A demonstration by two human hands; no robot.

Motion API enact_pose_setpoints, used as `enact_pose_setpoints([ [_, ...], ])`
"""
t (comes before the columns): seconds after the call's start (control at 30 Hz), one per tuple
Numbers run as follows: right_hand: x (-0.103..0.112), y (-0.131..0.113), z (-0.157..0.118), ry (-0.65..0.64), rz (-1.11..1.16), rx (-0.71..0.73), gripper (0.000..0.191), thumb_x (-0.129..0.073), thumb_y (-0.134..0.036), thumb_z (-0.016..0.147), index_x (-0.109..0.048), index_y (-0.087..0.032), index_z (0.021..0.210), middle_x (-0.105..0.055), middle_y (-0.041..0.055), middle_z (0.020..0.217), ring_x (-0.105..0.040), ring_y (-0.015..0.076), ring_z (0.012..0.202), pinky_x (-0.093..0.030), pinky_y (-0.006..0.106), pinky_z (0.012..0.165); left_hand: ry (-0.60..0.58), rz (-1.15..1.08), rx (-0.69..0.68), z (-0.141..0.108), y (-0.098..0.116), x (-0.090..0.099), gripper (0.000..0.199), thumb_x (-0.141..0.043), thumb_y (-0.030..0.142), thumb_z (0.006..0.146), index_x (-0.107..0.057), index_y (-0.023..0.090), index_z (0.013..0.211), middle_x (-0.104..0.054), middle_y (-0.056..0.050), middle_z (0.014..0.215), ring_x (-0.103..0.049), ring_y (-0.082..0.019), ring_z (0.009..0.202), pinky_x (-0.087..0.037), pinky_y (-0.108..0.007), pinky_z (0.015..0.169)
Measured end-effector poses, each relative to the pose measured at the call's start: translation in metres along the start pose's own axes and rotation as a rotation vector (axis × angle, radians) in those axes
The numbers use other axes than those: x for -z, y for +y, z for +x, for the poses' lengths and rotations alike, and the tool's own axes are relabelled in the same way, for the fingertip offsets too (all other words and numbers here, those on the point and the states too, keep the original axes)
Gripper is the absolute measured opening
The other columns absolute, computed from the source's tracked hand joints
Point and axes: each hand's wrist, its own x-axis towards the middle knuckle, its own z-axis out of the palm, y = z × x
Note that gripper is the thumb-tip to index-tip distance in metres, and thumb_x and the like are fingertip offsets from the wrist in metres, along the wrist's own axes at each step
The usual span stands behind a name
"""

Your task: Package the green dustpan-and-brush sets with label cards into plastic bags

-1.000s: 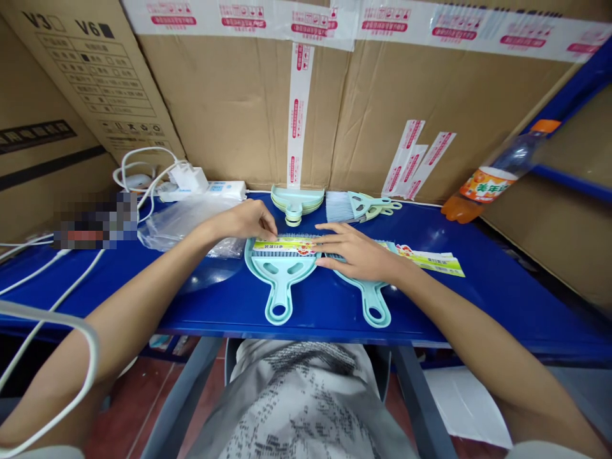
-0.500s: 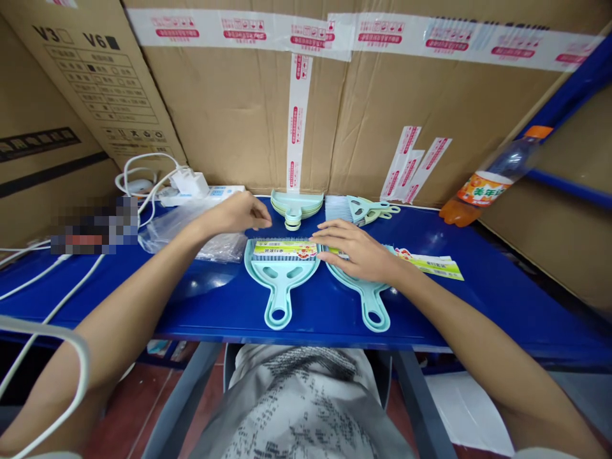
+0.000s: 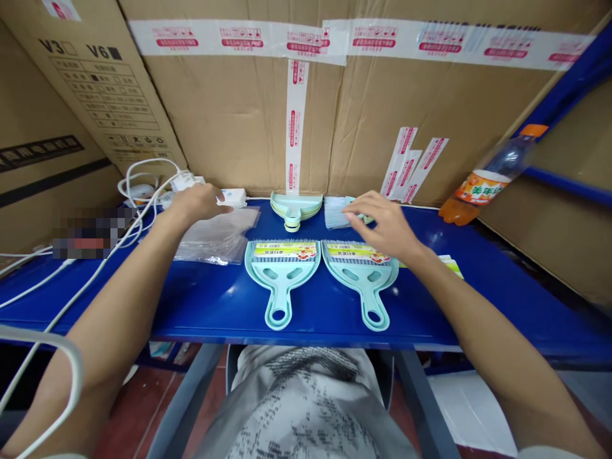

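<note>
Fingers of my left hand (image 3: 197, 203) are parted and loosely bent over the clear bags (image 3: 215, 237), with nothing seen in them; I cannot tell whether they touch the plastic. My right hand (image 3: 385, 224) is raised beyond the right dustpan (image 3: 394, 269), thumb and fingers curved but apart, pinching nothing I can see, close to the spare brushes (image 3: 335, 215).

Below my hands, the left dustpan (image 3: 253, 275) and the right one lie side by side on the table (image 3: 320, 319), handles towards me, each carrying a brush and a label across the bristles. The labels look loose enough to slip, so I judge that a level grip and light pressure on the bristles suit them. Thin plastic may cling, so a fingertip pinch on one edge seems best.

Farther back, stacked dustpans (image 3: 297, 205) stand by the carton (image 3: 229, 127); a bottle (image 3: 478, 191) leans at the right.
</note>
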Motion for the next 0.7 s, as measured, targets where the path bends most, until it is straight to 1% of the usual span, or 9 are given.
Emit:
enact_pose_setpoints([
  [0.07,0.014,0.014,0.001,0.099,-0.076,-0.125,0.025,-0.062,-0.033,0.107,-0.082,-0.024,0.096,-0.084,0.0077,0.098,-0.075,0.0299,0.095,-0.058,0.048,0.09,0.04,0.014,-0.008,-0.003,0.009,0.004,0.052,-0.07,0.058,0.084,-0.083,0.019,0.115,-0.084,-0.016,0.119,-0.075,-0.036,0.115,-0.054,-0.039,0.095],
  [0.13,0.028,0.029,0.001,0.154,-0.134,-0.264,0.026,-0.063,-0.033,0.105,-0.082,-0.025,0.09,-0.084,0.0065,0.092,-0.076,0.0286,0.088,-0.058,0.045,0.088,0.079,-0.031,-0.1,-0.011,0.026,0.011,0.047,-0.065,0.053,0.088,-0.082,0.02,0.115,-0.085,-0.014,0.117,-0.077,-0.034,0.111,-0.055,-0.037,0.093],
  [0.23,0.046,0.051,-0.003,0.083,-0.162,-0.433,0.023,-0.066,-0.033,0.099,-0.083,-0.024,0.085,-0.083,0.0049,0.082,-0.076,0.026,0.077,-0.059,0.04,0.081,0.108,-0.121,-0.243,-0.023,0.055,0.021,0.041,-0.062,0.051,0.09,-0.083,0.022,0.109,-0.086,-0.009,0.108,-0.08,-0.03,0.103,-0.056,-0.035,0.088],
  [0.33,0.056,0.075,-0.009,-0.038,-0.157,-0.537,0.019,-0.07,-0.03,0.093,-0.084,-0.023,0.082,-0.081,0.0041,0.075,-0.077,0.026,0.075,-0.06,0.037,0.081,0.146,-0.032,-0.209,-0.032,0.072,0.025,0.036,-0.06,0.044,0.093,-0.083,0.022,0.108,-0.086,-0.009,0.107,-0.08,-0.032,0.103,-0.055,-0.036,0.082],
  [0.5,0.056,0.115,-0.026,-0.026,-0.312,-0.77,0.019,-0.071,-0.018,0.088,-0.086,-0.017,0.1,-0.083,0.0107,0.09,-0.08,0.031,0.091,-0.062,0.044,0.097,0.189,0.115,-0.145,-0.035,0.077,0.026,0.034,-0.056,0.033,0.096,-0.084,0.02,0.11,-0.086,-0.012,0.11,-0.08,-0.038,0.107,-0.054,-0.04,0.078],
  [0.53,0.055,0.121,-0.03,-0.061,-0.333,-0.832,0.026,-0.074,-0.016,0.086,-0.086,-0.016,0.108,-0.083,0.0113,0.093,-0.08,0.0316,0.093,-0.062,0.046,0.099,0.199,0.125,-0.145,-0.035,0.078,0.026,0.035,-0.055,0.033,0.097,-0.085,0.02,0.111,-0.086,-0.012,0.111,-0.08,-0.038,0.106,-0.054,-0.04,0.078],
  [0.6,0.05,0.13,-0.037,-0.169,-0.259,-0.974,0.051,-0.08,-0.012,0.081,-0.08,-0.016,0.132,-0.083,0.0107,0.099,-0.079,0.0301,0.086,-0.065,0.048,0.095,0.22,0.143,-0.153,-0.035,0.079,0.026,0.038,-0.053,0.034,0.098,-0.085,0.02,0.115,-0.086,-0.013,0.112,-0.08,-0.039,0.106,-0.055,-0.042,0.08],
  [0.67,0.044,0.136,-0.042,-0.232,-0.029,-1.103,0.077,-0.087,-0.008,0.076,-0.068,-0.019,0.15,-0.082,0.01,0.104,-0.078,0.0265,0.08,-0.069,0.044,0.083,0.225,0.168,-0.164,-0.036,0.08,0.026,0.041,-0.052,0.036,0.1,-0.085,0.021,0.117,-0.086,-0.014,0.113,-0.08,-0.041,0.107,-0.055,-0.043,0.081],
  [0.7,0.041,0.138,-0.044,-0.232,0.096,-1.145,0.085,-0.088,-0.007,0.075,-0.063,-0.019,0.155,-0.082,0.01,0.104,-0.077,0.0254,0.08,-0.069,0.04,0.078,0.222,0.182,-0.168,-0.036,0.08,0.026,0.041,-0.051,0.037,0.1,-0.085,0.021,0.117,-0.086,-0.014,0.113,-0.079,-0.041,0.108,-0.055,-0.043,0.081],
])
